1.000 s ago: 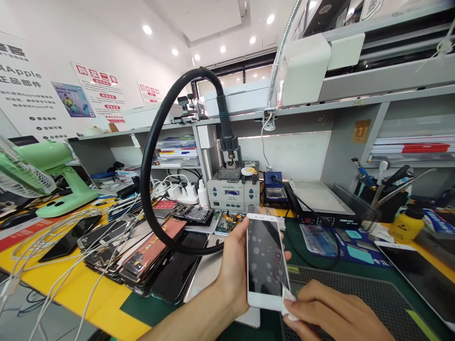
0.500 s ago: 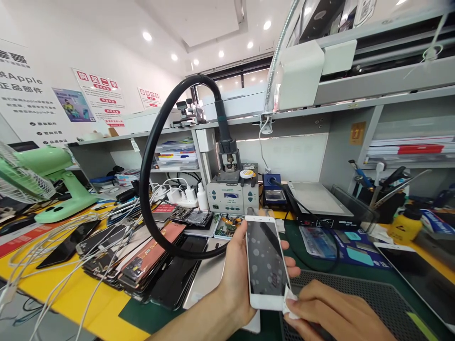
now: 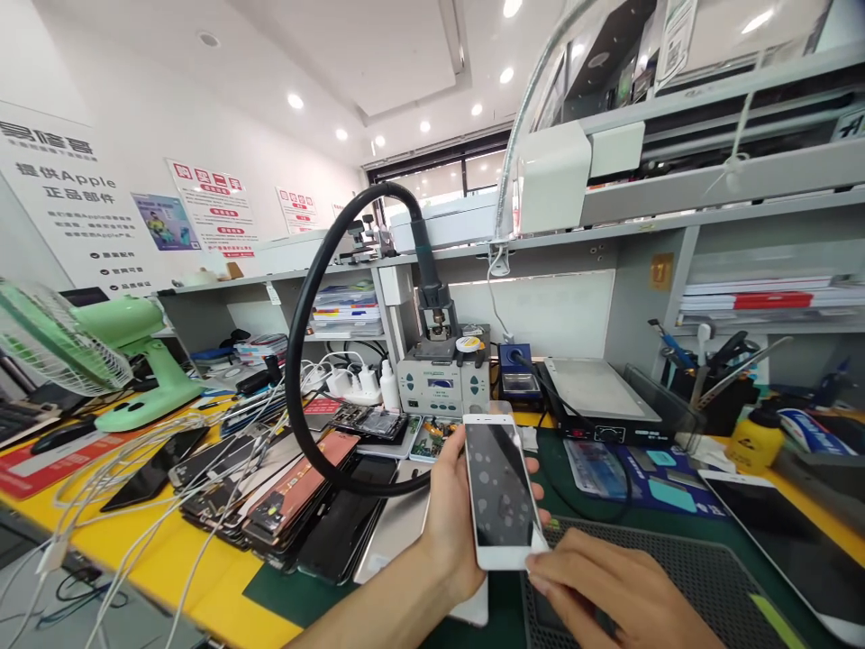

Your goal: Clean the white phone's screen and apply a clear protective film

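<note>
A white smartphone (image 3: 501,487) with a dark screen marked by pale round spots is tilted toward me in my left hand (image 3: 447,527). That hand is closed round the phone, its thumb along the left edge and fingertips showing past the right edge. My right hand (image 3: 601,577) is closed in a pinch at the phone's lower right corner. Between its fingers is a small white wipe (image 3: 539,543), touching the phone's edge and mostly hidden by the fingertips. A silvery flat device (image 3: 396,523) lies partly behind my left wrist.
Stacked phone parts (image 3: 297,487) and loose white cables (image 3: 135,505) lie to the left. A black hose (image 3: 292,361) arches up from the soldering station (image 3: 442,383). On the right are a perforated black mat (image 3: 676,559), a white-framed tablet (image 3: 797,541) and a yellow bottle (image 3: 755,439).
My right hand has shifted slightly up and left along the phone's lower corner, and less of the wipe shows. The left hand still holds the phone. The camera view has shifted a little.
</note>
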`<action>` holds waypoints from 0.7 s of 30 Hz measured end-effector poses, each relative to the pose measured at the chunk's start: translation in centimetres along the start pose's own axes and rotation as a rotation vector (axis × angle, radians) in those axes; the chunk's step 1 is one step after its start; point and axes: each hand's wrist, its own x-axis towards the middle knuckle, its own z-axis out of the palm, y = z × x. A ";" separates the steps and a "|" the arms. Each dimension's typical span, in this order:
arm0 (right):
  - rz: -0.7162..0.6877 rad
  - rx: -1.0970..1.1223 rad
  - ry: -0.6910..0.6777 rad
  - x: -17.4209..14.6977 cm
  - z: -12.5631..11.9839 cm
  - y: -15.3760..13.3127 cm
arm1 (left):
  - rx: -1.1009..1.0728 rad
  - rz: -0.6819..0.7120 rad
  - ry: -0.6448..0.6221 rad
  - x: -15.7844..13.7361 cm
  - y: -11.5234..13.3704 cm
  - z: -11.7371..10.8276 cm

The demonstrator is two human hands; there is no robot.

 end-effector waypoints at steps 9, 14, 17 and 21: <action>0.609 0.327 -0.212 -0.5 0.5 -0.1 | 0.026 0.073 0.051 -0.3 -0.6 1.1; 0.809 0.636 -0.371 -0.4 0.8 -0.1 | 0.014 0.087 0.103 0.2 -1.4 0.0; 0.794 0.671 -0.394 -0.4 1.1 -0.3 | -0.022 0.077 0.135 0.2 -1.6 -0.4; 0.562 0.409 -0.298 -0.5 1.2 -0.8 | -0.049 0.052 0.162 -0.2 -1.7 -0.2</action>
